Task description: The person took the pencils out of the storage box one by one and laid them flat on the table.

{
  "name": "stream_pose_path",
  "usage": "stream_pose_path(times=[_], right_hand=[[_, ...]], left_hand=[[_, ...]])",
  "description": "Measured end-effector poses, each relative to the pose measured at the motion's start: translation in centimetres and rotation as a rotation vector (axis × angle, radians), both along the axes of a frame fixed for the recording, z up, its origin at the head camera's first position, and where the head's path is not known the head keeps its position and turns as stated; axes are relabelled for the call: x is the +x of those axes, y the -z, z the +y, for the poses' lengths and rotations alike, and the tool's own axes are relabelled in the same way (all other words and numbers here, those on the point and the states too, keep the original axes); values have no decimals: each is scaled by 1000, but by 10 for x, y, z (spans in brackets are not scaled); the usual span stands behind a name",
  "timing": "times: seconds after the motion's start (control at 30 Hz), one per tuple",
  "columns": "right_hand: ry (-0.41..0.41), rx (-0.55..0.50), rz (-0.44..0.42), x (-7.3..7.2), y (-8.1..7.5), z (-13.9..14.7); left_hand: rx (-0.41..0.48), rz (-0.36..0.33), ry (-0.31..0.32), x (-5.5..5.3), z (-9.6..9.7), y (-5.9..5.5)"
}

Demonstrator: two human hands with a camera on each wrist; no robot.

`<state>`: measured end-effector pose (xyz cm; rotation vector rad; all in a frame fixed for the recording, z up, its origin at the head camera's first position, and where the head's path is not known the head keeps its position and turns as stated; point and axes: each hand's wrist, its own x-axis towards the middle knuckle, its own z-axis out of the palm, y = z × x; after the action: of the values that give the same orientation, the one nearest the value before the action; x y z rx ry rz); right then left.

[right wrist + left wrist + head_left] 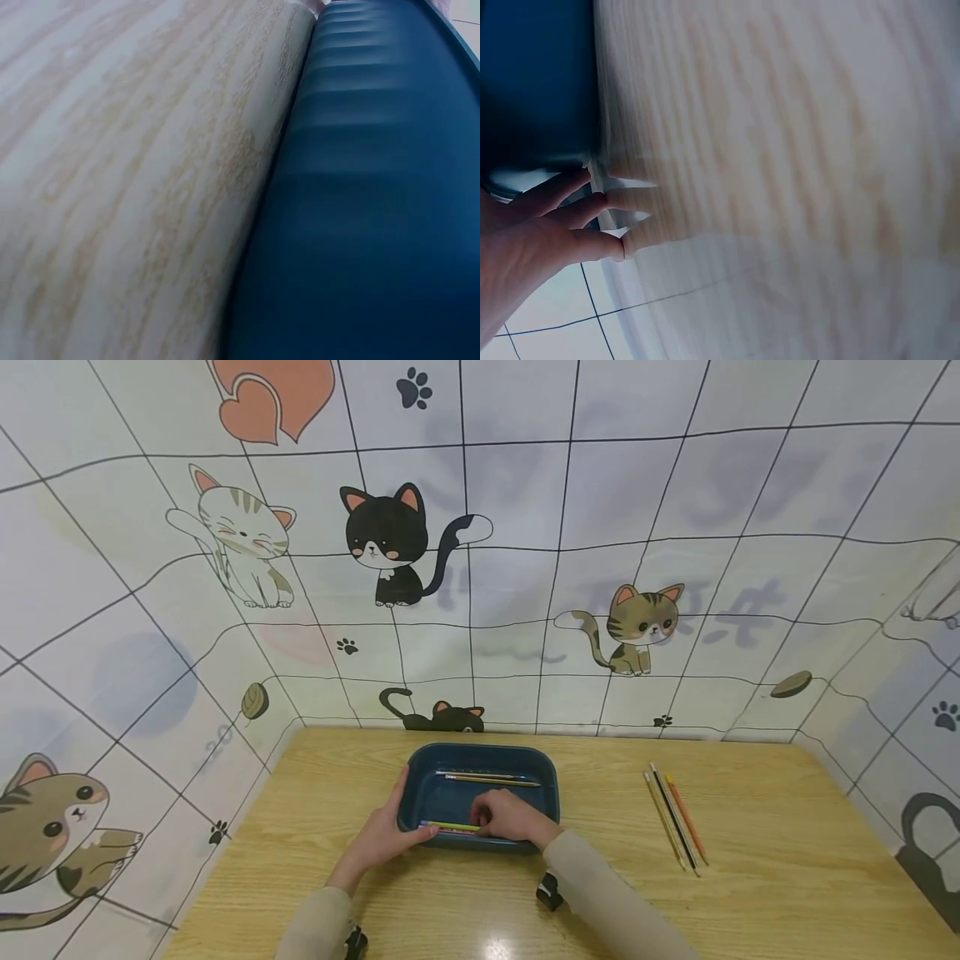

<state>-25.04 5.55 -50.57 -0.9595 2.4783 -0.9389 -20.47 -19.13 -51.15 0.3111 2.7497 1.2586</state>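
A dark blue tray (480, 750) stands on the wooden table. My left hand (381, 837) spans its front left corner, the thumb at the front rim and the other fingers along the left wall. In the left wrist view, the fingers (577, 210) stretch out rather straight beside the tray. My right hand (513, 818) reaches into the tray's front part, its curled fingers pinching the right end of a yellow-green pencil (448, 826). A pink pencil (457, 832) lies close along it, partly hidden. Farther back in the tray lie pencils (491, 780) side by side.
Right of the tray, a pale pencil (664, 822), a black one (675, 818) and an orange one (687, 820) lie on the table (765, 843). Behind the table rises a cat-print wall cover (517, 585), which also closes both sides.
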Motion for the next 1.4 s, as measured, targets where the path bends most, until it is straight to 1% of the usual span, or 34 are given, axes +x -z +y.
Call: stream_pose_path(times=[0.13,0.3,0.47,0.73,0.9,1.1,1.17,1.33,1.4], right_hand=[[30,15,-1,0,1,1],[42,7,2,1,1,2],[57,1,30,0,2,4],[128,-118,69,-1,-1,5],[156,-171,59,-1,-5,7],[174,-242,62,0,-9,11],[186,-262,61,-1,-10,12],[223,-297,58,-2,-11,16],[235,-303,55,-2,-11,17]], left_hand=[[7,10,-5,0,0,0],[13,-9,-20,1,0,1],[22,-16,-29,1,1,1],[38,-43,-42,0,2,0],[34,-35,-36,1,2,-1],[48,-60,-29,2,3,-1],[46,-53,-28,2,2,-1],[40,-41,-36,3,3,-2],[42,-48,-37,3,3,-3]])
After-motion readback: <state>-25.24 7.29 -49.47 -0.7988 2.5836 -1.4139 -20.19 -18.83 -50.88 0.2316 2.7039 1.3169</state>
